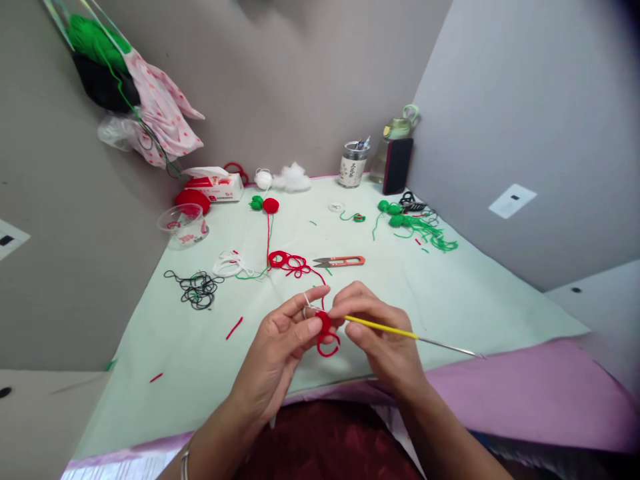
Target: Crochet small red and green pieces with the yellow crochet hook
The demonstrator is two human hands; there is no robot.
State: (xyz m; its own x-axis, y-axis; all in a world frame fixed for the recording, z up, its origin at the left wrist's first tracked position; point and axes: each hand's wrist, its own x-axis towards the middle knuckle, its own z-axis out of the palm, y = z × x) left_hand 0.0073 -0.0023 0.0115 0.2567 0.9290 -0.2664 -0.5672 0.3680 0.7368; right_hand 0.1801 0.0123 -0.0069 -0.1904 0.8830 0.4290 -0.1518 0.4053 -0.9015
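Observation:
In the head view my left hand [287,337] pinches a small red crocheted piece [323,323] between thumb and fingers, with white yarn looped near its raised index finger. A red curl of yarn [329,347] hangs under the piece. My right hand [383,327] holds a yellow-handled crochet hook [383,326], its metal end pointing out to the right. The right fingertips are at the piece's right side, where fine detail is too small to tell. Red yarn [296,263] runs from the piece to a loose tangle on the table.
Orange snips [340,262] lie beyond my hands. Black yarn [197,290], white yarn [231,265] and a clear plastic tub [187,227] are on the left. Green pieces [425,230], a pen tin [353,165] and a phone [399,166] stand or lie at the right back.

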